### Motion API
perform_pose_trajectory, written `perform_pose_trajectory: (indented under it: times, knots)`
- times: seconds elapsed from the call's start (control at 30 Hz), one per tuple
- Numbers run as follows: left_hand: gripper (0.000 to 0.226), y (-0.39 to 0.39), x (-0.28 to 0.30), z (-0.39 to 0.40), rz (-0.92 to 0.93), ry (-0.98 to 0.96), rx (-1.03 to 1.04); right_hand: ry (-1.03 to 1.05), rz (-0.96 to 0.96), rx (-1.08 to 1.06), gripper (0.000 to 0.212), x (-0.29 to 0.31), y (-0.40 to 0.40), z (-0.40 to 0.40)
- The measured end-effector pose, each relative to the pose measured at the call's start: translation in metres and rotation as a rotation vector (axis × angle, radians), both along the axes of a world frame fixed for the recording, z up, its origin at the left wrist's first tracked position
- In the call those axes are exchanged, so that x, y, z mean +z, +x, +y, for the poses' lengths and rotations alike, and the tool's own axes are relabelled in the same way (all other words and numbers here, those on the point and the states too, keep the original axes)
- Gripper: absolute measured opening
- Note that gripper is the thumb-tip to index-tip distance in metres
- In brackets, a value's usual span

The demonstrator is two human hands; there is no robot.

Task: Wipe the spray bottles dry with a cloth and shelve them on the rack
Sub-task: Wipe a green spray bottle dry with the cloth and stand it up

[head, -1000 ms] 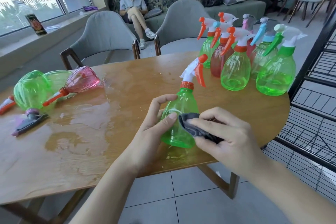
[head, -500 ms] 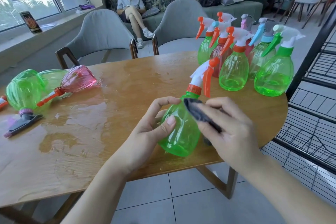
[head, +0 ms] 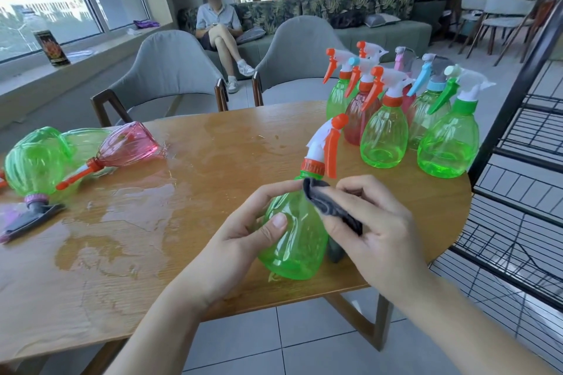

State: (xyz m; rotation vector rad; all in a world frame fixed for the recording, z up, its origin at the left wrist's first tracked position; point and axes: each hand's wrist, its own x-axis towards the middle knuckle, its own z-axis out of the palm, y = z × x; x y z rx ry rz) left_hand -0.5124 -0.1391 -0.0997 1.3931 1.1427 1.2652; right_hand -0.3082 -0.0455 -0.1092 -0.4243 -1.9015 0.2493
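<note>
At the far left edge of the wooden table (head: pixel 213 143), green bottles (head: pixel 33 161) lie on their sides, partly cut off by the frame, so their count is unclear; a pink bottle (head: pixel 128 144) lies just beside them, its orange trigger pointing left; in front of them a purple-collared spray head (head: pixel 30 213) lies flat, and what bottle it belongs to is hard to make out; a water puddle (head: pixel 115 222) spreads over the table around and in front of these things.

The left hand (head: pixel 243 240) holds the green spray bottle (head: pixel 295 240) over the near edge of the table, tilted with its orange-and-white spray head up and to the right; its grip wraps the bottle's left side, thumb on the front, the other fingers reaching behind the shoulder and partly hidden; the dark grey cloth (head: pixel 332 207) lies against the bottle's neck and right shoulder, pinched in the grip of the right hand (head: pixel 374 228), and most of the cloth is hidden under the fingers.

Farther right, near the table's far right corner, a cluster of upright bottles (head: pixel 384 134) stands close together; the back ones are largely hidden by the front ones; a green-capped bottle (head: pixel 447 143) stands at the right end; at the right edge the black wire rack (head: pixel 518 143) is cut off by the frame.
</note>
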Motion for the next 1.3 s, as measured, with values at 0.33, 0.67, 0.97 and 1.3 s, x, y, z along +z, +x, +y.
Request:
perform_pose_trajectory:
  times: [0.33, 0.67, 0.97, 1.3]
  knots:
    - [0.044, 0.005, 0.0, 0.003, -0.207, -0.039, 0.138, 0.29, -0.283, 0.155, 0.021, -0.022, 0.0, -0.017]
    - [0.046, -0.001, 0.0, -0.003, -0.144, -0.016, 0.013, 0.093, -0.099, -0.015, 0.029, -0.007, -0.002, -0.002]
    - [0.047, 0.003, 0.002, 0.0, -0.262, -0.001, 0.02, 0.088, -0.09, 0.061, 0.032, -0.016, 0.001, -0.009]
    - [0.042, 0.004, 0.006, 0.001, -0.359, -0.04, 0.023, 0.112, -0.126, 0.082, 0.028, -0.011, -0.003, -0.01]
